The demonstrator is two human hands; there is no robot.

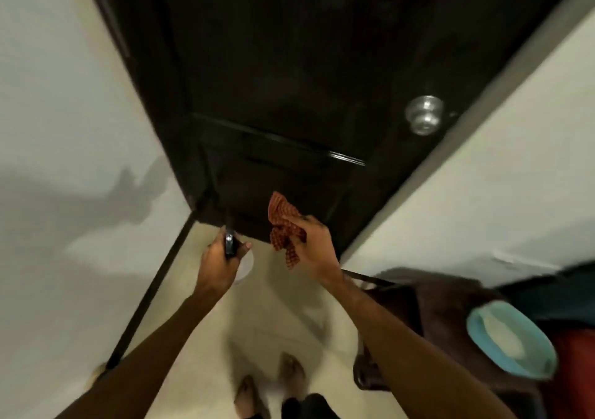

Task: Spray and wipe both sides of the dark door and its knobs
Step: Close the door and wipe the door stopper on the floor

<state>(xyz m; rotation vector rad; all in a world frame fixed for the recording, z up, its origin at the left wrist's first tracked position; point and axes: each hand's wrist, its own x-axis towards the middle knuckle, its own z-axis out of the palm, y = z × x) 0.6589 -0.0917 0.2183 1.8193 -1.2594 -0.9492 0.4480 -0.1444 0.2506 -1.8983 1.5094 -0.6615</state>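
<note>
Forearms (167,331) stretched low. Left hand (222,259) grips sprayer (230,244), right hand (317,249) pinches cloth (283,222), both near door (289,64) bottom panel. Knob (424,114) upper right. Seemingly spray step; next needs nozzle aimed, then wiping.

Dim, soft indoor light. Motion blur smears the whole view, and the wide lens bows the edges. The dark door (289,80) loses detail in blackness, apart from glints on its metal knob (424,114) and one panel ridge (346,158). Grey arm shadows fall on the left wall (64,64).
</note>
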